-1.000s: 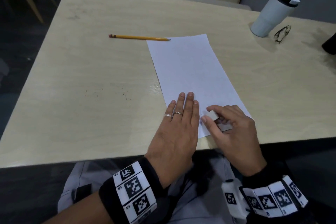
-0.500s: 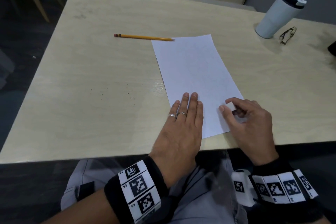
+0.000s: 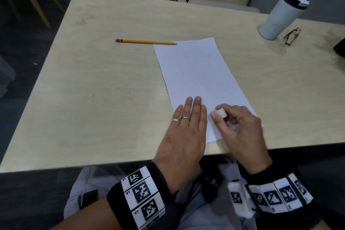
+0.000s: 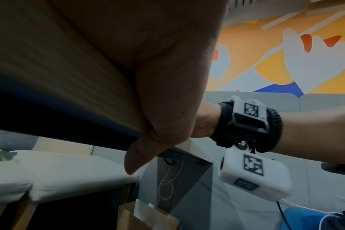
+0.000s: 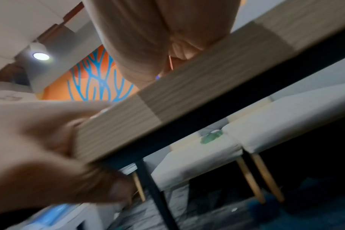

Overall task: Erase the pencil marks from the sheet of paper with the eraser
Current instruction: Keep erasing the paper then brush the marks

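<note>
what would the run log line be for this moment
left hand flat on paper | right hand pinches eraser on paper | pencil idle

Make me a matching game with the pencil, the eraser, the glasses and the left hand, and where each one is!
Things:
1. pencil
2. eraser
3. glasses
4. left hand

Places:
A. beside the white tumbler
B. flat on the paper's near end
C. pinched in the right hand
D. tip at the paper's far corner

Pairs: 1-D, 2-C, 3-A, 4-B

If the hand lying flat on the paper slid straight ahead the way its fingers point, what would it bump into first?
Probably nothing: ahead of the left hand lies only bare sheet of paper, then table. The pencil lies off to its left.
</note>
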Available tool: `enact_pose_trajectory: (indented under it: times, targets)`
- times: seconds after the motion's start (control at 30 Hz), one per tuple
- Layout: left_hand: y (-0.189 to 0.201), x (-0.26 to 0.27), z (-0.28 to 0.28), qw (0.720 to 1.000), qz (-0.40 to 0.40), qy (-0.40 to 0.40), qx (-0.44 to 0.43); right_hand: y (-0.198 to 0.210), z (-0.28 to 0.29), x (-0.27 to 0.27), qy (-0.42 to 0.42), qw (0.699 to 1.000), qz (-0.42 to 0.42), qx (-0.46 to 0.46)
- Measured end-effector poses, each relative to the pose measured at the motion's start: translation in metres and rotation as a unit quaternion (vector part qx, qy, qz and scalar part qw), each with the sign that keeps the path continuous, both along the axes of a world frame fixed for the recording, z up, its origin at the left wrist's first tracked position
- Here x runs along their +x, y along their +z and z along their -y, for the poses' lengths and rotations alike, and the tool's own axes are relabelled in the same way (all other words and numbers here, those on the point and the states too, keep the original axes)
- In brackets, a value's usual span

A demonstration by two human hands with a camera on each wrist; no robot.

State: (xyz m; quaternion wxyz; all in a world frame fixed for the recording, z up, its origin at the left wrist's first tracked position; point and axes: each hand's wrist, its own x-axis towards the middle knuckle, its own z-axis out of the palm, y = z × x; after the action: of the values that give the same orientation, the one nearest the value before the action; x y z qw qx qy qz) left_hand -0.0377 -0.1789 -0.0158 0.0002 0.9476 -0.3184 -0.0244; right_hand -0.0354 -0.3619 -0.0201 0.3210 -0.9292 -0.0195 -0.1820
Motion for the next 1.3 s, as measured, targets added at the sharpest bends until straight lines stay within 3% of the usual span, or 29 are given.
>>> enact_pose_trajectory:
  times: [0.13,0.3,0.43,0.6,0.73,0.9,1.07,1.23,1.3]
  targets:
    - [0.000,-0.001,-0.001,1.000,-0.002,0.001,-0.009,0.005,0.023,0.005,-0.059,0.998,0.007,0.016]
    - [0.000,-0.001,-0.002,1.000,-0.003,-0.003,0.002,0.003,0.002,-0.004,0.003,1.000,-0.005,-0.003]
    - [-0.001,-0.001,-0.001,1.000,-0.002,-0.003,-0.004,0.007,0.033,0.006,-0.064,0.998,0.000,0.009]
    - [0.003,-0.001,-0.001,1.000,-0.014,-0.007,0.004,0.005,0.013,-0.012,0.004,1.000,-0.012,-0.009]
    - [0.003,-0.001,-0.001,1.000,-0.018,-0.003,-0.008,0.010,0.048,-0.006,-0.059,0.998,-0.007,-0.007]
    - [0.004,-0.001,-0.001,1.000,-0.015,-0.008,0.001,0.008,0.004,-0.022,0.024,0.999,-0.019,-0.026]
    - [0.001,0.000,-0.001,1.000,-0.016,0.000,-0.007,0.010,0.046,-0.011,-0.054,0.998,-0.016,0.002]
    - [0.004,-0.001,-0.001,1.000,-0.010,-0.005,0.005,0.011,0.001,-0.025,0.026,0.999,-0.025,-0.005]
    - [0.003,-0.001,-0.001,1.000,-0.017,-0.005,0.001,0.008,0.012,-0.025,0.026,0.999,-0.031,0.003]
